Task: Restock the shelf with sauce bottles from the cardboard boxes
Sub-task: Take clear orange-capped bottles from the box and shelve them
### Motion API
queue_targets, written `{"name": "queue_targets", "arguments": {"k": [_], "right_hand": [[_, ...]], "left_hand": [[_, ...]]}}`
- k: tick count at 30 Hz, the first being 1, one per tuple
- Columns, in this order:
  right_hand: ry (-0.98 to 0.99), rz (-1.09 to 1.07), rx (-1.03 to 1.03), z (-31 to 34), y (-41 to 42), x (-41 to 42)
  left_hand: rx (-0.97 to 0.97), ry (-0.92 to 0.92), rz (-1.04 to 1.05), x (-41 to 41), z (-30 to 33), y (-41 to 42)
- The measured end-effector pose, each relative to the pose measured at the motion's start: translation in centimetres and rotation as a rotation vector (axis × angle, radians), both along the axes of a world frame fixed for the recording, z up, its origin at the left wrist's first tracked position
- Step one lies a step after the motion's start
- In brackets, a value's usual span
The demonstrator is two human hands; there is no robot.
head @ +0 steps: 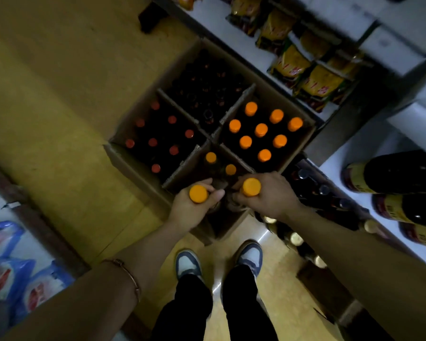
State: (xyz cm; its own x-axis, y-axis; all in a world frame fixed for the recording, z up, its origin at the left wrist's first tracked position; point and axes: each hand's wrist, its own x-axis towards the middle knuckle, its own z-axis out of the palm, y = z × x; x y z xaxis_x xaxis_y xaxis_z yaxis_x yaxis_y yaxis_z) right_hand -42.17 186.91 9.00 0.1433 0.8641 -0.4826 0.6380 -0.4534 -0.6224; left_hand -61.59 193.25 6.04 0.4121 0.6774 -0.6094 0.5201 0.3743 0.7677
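A shop is shown. White shelves (253, 49) are filled with rows of the same yellow snack bags (320, 81), and big dark bottles (401, 173) are lined up on the right. Blue packets (12, 274) are stacked on the left. Open cardboard boxes (303, 141) packed with many sauce bottles (261, 130) are set on the floor in the aisle.
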Motion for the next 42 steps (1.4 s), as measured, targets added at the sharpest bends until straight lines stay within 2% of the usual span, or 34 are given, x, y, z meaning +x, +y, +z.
{"name": "queue_targets", "arguments": {"k": [5,10,17,20,23,27,32,35,42], "right_hand": [[0.073,-0.157,0.130,11.3,-2.2,0.7],[0.002,-0.172,0.231,22.8,-3.9,1.3],[-0.077,-0.323,0.399,38.0,-6.6,1.0],[-0.156,-0.374,0.442,44.1,-8.2,1.1],[-0.210,-0.428,0.502,50.3,-10.2,1.0],[-0.299,-0.526,0.536,57.2,-14.1,0.5],[-0.370,-0.659,0.565,64.6,-20.9,0.3],[-0.426,-0.723,0.653,68.0,-25.6,0.9],[-0.495,-0.933,0.714,74.3,-37.4,1.9]], "left_hand": [[0.127,-0.105,-0.143,0.5,12.0,0.7],[0.310,-0.136,-0.389,1.0,22.5,0.3],[0.508,-0.318,-0.375,1.4,35.8,-0.5],[0.648,-0.396,-0.394,2.4,40.7,-0.9],[0.843,-0.403,-0.491,4.4,44.9,-1.5],[0.949,-0.533,-0.587,7.3,50.6,-3.4],[0.953,-0.723,-0.698,11.2,59.4,-8.4],[0.932,-0.843,-0.819,14.0,63.6,-12.2],[0.824,-1.019,-1.054,20.3,70.0,-23.9]]}}
